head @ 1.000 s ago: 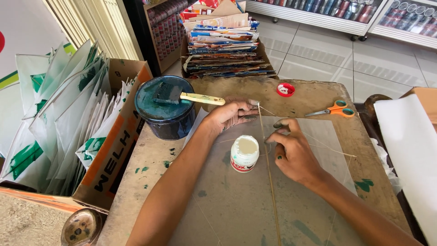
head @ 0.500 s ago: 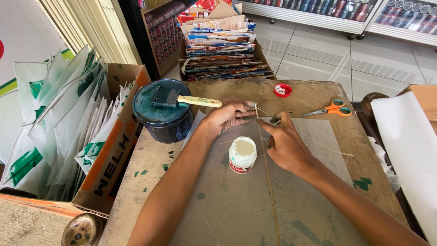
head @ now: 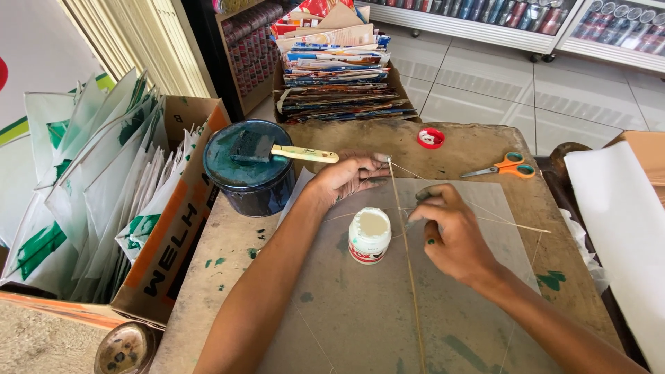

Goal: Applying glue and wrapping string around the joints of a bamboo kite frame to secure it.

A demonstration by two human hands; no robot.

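Note:
A thin straight bamboo stick (head: 409, 263) lies lengthwise on a translucent grey paper sheet (head: 360, 318) on the wooden table. A curved thin stick (head: 506, 223) crosses it. My left hand (head: 346, 177) presses the top end of the straight stick with its fingertips. To the right of that stick, near the crossing, my right hand (head: 450, 232) rests on the sheet with fingers curled and green paint spots on it. A small white glue jar (head: 369, 235) stands between my hands.
A dark paint tin (head: 249, 166) with a brush (head: 284, 151) across it stands at the left. Orange scissors (head: 509, 166) and a red lid (head: 431, 138) lie at the far edge. A cardboard box (head: 176, 228) holds white-and-green paper kites. White paper (head: 616, 221) lies right.
My right hand has slid a little down and right along the sheet, away from the top of the stick. My left hand stays at the stick's top end.

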